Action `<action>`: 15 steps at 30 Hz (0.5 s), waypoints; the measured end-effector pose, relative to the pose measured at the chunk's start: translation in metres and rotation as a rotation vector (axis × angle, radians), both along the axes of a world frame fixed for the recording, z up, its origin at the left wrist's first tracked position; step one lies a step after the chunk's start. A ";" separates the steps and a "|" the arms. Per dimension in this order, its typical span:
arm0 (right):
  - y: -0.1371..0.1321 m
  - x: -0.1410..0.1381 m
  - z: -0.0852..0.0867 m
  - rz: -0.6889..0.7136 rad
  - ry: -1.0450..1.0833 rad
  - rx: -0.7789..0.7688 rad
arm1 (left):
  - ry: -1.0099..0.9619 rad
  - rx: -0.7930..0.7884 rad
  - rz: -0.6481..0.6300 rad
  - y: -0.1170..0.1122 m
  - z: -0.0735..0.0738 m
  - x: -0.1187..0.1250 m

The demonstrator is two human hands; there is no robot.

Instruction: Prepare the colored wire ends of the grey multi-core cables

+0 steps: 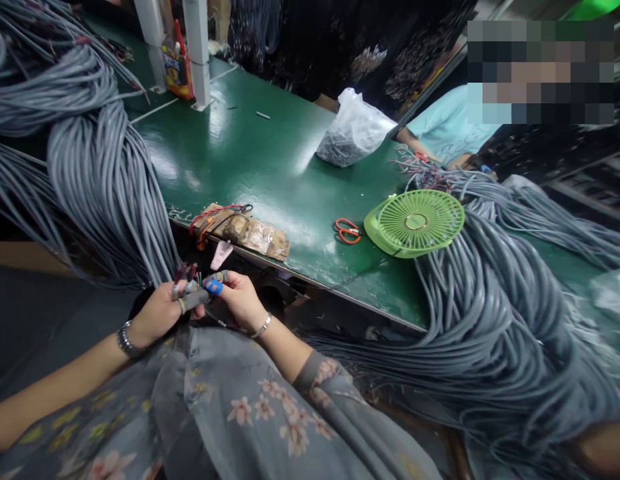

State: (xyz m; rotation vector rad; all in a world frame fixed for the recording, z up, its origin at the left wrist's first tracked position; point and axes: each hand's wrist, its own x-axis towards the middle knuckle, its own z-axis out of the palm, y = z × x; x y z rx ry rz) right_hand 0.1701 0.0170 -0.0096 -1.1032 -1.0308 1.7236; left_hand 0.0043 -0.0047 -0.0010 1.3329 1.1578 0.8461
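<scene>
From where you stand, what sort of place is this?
Probably a cable or wire-harness assembly workshop. Heavy bundles of grey cables drape over a long green workbench, and the left hand and right hand hold a cable end with bared coloured wires.

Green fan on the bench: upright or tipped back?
Tipped back: the green fan has its grille facing up, one edge against grey cables.

A: Both hands, left and right, are pinching one grey cable end, coloured wires showing.
B: Green fan and scissors are sitting on the counter.
</scene>
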 end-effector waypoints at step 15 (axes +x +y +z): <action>0.005 0.006 -0.012 -0.039 0.104 -0.012 | -0.210 -0.035 0.148 -0.003 0.001 0.004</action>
